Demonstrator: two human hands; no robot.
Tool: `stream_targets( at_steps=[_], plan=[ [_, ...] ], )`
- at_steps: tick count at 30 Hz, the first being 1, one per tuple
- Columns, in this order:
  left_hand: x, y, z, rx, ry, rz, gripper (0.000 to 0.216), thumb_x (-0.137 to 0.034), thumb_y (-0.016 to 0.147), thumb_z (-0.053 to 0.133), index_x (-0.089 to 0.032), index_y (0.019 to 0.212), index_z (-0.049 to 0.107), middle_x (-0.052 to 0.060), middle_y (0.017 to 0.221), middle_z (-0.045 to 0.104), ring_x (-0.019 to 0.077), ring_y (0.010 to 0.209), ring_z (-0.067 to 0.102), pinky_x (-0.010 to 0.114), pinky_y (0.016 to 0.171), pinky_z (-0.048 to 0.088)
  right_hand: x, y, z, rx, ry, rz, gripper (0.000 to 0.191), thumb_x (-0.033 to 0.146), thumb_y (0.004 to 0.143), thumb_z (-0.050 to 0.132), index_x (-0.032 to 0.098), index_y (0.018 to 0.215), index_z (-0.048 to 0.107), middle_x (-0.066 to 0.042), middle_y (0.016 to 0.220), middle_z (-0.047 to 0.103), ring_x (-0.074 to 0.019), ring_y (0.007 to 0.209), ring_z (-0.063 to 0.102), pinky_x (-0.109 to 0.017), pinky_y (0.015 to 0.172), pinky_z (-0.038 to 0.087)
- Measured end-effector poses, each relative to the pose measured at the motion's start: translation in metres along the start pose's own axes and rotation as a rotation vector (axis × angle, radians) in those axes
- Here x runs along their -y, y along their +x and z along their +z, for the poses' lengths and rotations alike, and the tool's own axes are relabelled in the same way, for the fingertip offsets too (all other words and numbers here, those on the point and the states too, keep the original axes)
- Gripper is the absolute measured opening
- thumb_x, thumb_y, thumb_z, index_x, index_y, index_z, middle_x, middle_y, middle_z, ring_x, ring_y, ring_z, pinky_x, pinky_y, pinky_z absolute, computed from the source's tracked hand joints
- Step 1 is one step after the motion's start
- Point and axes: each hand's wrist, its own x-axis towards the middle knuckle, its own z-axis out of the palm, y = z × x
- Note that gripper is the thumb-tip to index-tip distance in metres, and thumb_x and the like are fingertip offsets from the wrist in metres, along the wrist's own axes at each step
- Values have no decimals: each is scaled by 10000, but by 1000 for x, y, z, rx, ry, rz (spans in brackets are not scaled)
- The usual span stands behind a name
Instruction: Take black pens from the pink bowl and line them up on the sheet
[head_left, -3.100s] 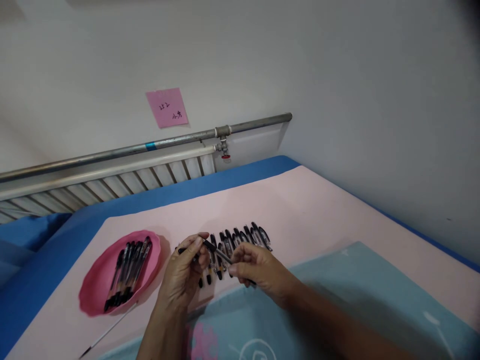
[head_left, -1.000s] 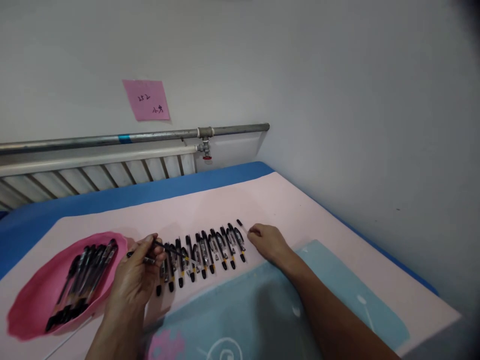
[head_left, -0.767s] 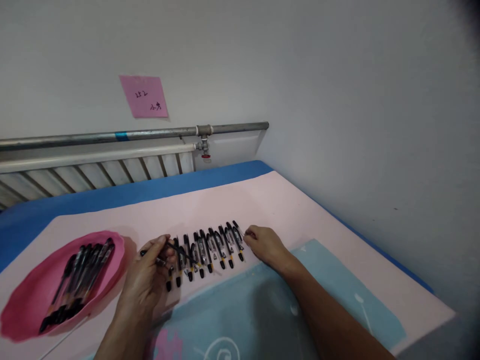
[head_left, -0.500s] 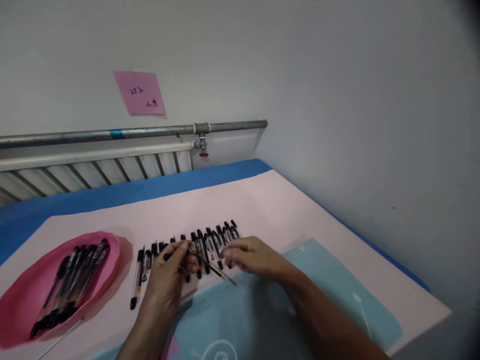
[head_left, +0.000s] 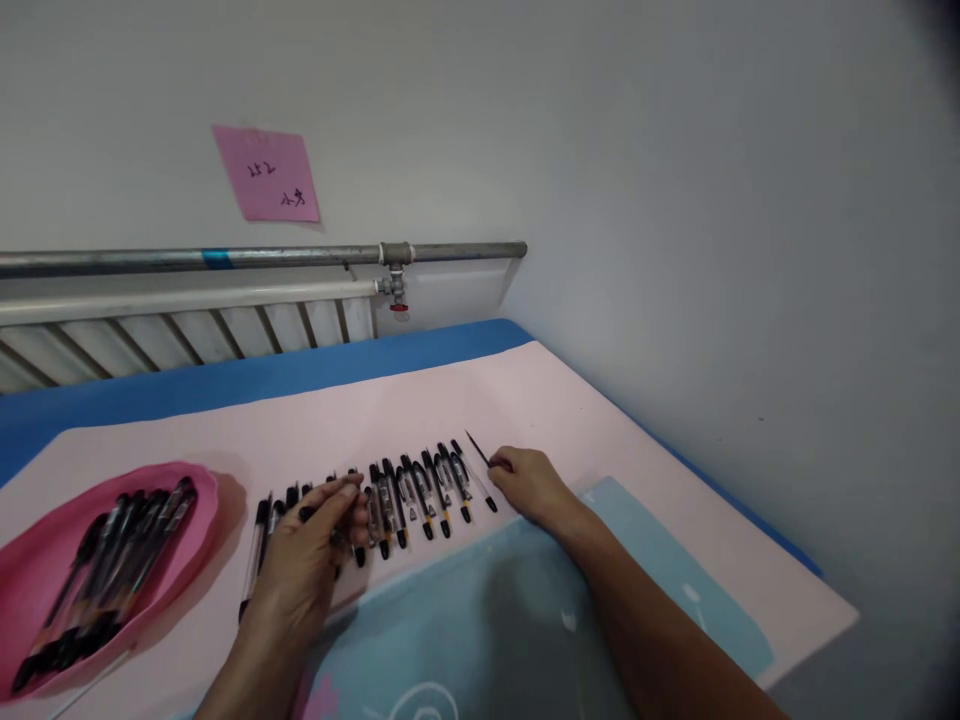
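Note:
My left hand (head_left: 315, 535) is closed over the left part of a row of black-capped gel pens (head_left: 420, 490). Black bits of a pen part (head_left: 306, 513) show between its fingers; the rest is hidden by the hand. Beyond the right end of the row, my right hand (head_left: 525, 482) pinches a thin dark pen refill (head_left: 478, 446) with its pointed end facing away from me. The refill is low over the pink mat, and I cannot tell whether it touches. A slim clear pen barrel (head_left: 480, 485) with a black end lies just left of that hand.
A pink oval basin (head_left: 206, 480) at the left holds several black pens (head_left: 112, 560). A pink mat (head_left: 300, 430) with a light blue printed area (head_left: 465, 610) covers the blue tabletop (head_left: 262, 370). Walls stand behind and to the right, with a radiator pipe (head_left: 300, 260) at the back.
My right hand has moved right, away from the left hand, and now holds a refill beyond the row's end. The thin stick that stuck out from my left hand no longer shows there.

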Motion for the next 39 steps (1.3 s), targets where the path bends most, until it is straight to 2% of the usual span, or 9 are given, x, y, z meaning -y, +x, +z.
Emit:
stream_targets(
  at_steps=[9, 12, 16, 19, 22, 28, 33, 36, 39],
  plan=[
    [10, -3, 3, 52, 8, -82, 154, -145, 626, 697, -131, 746, 601, 56, 684, 638, 113, 543, 571, 186, 420, 431, 1, 2, 5, -12, 41, -44, 213, 244, 759, 450, 167, 722, 645, -29, 668, 633, -133, 644, 551, -224, 588, 369],
    [15, -6, 7, 96, 10, -112, 197, -169, 611, 718, -135, 771, 607, 23, 621, 611, 94, 507, 551, 186, 441, 439, 12, -7, 4, 8, 265, -58, 217, 272, 777, 441, 170, 739, 629, -1, 614, 590, -113, 584, 523, -214, 549, 376],
    [24, -14, 15, 179, 17, -182, 216, -201, 577, 745, -134, 716, 595, 4, 569, 593, 79, 456, 517, 199, 454, 441, 38, -28, 14, 240, 665, -173, 170, 278, 738, 532, 179, 841, 625, 14, 671, 591, -93, 577, 523, -201, 542, 407],
    [31, -17, 19, 213, 11, -186, 215, -227, 574, 748, -132, 663, 577, -1, 541, 583, 74, 449, 505, 182, 437, 409, 53, -42, 24, 279, 764, -254, 171, 227, 705, 575, 186, 863, 627, 4, 752, 610, -105, 668, 561, -209, 608, 436],
    [34, -18, 20, 230, 20, -193, 230, -258, 575, 746, -128, 629, 563, -5, 503, 563, 61, 416, 470, 160, 392, 345, 60, -48, 28, 255, 782, -250, 128, 208, 706, 577, 173, 821, 618, 4, 732, 594, -97, 632, 554, -201, 576, 433],
    [31, -24, 25, 257, 12, -266, 212, -280, 620, 717, -117, 655, 586, 5, 528, 554, 55, 422, 444, 165, 393, 330, 52, -44, 24, 139, 580, -304, 118, 205, 712, 566, 179, 808, 629, 6, 715, 591, -96, 633, 538, -196, 579, 414],
    [23, -23, 26, 188, -43, -246, 160, -217, 664, 664, -106, 771, 622, 27, 662, 586, 66, 491, 479, 175, 427, 370, 17, -18, 10, -72, 239, -103, 146, 189, 736, 484, 172, 776, 624, -15, 722, 618, -119, 653, 543, -219, 605, 394],
    [21, -19, 23, 136, -77, -260, 80, -106, 678, 587, -113, 752, 614, 26, 651, 584, 84, 516, 507, 195, 469, 411, -1, -6, 6, -52, -6, -100, 176, 166, 730, 463, 168, 755, 637, -41, 762, 638, -143, 713, 556, -238, 648, 376],
    [21, -17, 21, 157, -99, -274, 70, -94, 706, 553, -112, 739, 611, 49, 680, 606, 101, 555, 538, 225, 534, 454, -7, -3, 6, -24, -69, -136, 190, 195, 750, 456, 166, 769, 642, -54, 785, 645, -151, 733, 559, -240, 657, 370]
  ],
)
